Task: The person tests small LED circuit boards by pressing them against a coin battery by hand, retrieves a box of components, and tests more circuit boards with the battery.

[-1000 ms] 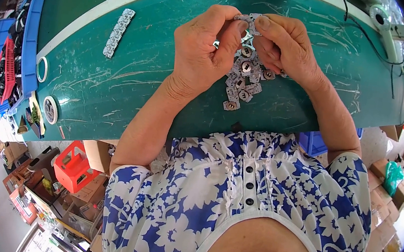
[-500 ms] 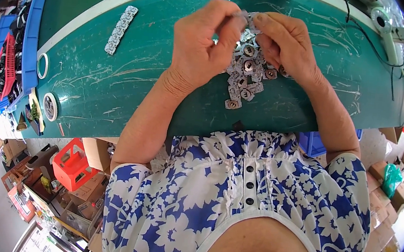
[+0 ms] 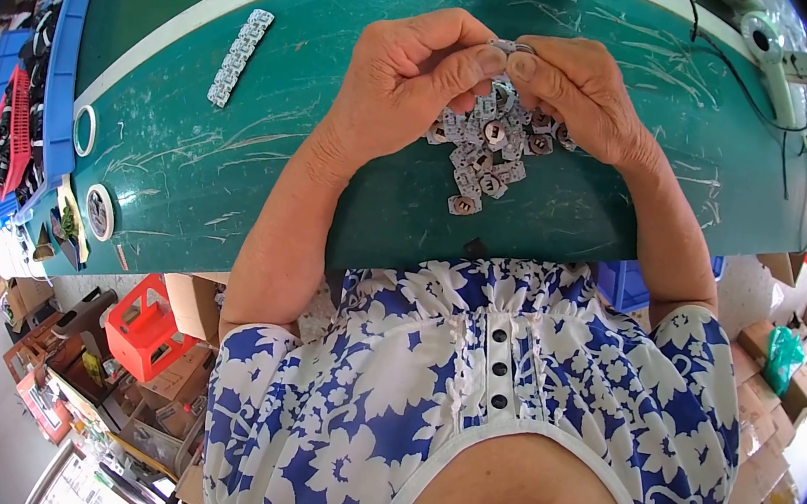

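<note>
While left hand (image 3: 399, 80) and right hand (image 3: 581, 95) pinch grey piece (image 3: 506, 46), hands partly cover pile (image 3: 493, 144); strip (image 3: 241, 59) lies left.

Legible markings, head view. We can read no word, number, label or sign. On the small pale square components (image 3: 470, 160) heaped on the green tabletop (image 3: 305, 69), we make out dark marks on the round discs (image 3: 495, 133), too small to decipher; on the pale segmented strip (image 3: 241, 59) to the left, we find only fine, illegible detail.
</note>
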Demonstrator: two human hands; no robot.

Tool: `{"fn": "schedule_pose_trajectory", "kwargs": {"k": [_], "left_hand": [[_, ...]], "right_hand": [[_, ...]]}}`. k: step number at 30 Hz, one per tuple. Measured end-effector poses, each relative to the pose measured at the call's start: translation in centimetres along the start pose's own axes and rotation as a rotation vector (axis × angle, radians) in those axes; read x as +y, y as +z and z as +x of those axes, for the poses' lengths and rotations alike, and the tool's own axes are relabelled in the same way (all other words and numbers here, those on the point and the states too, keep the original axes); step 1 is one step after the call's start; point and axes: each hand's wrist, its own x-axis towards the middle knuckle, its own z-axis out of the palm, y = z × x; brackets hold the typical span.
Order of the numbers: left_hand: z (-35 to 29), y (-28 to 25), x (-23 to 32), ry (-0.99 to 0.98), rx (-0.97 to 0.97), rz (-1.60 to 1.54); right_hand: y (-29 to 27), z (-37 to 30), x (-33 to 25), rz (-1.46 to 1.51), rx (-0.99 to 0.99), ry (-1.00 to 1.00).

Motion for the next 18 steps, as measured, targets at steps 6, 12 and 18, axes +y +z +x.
{"fn": "schedule_pose_trajectory", "kwargs": {"k": [6,12,18], "left_hand": [[0.3,-0.3,0.1,-0.08,-0.118,-0.209],[0.3,1.4,-0.6,0.018,0.103,-0.281],[-0.2,2.2,-0.5,-0.011,0.288,-0.12]], "right_hand": [[0.2,-0.2,-0.8,0.381,-0.015,0.225],[1.4,-0.3,0.0,0.998,-0.17,0.233],[2.7,0.1,-1.2,0.483,0.132,0.294]]}}
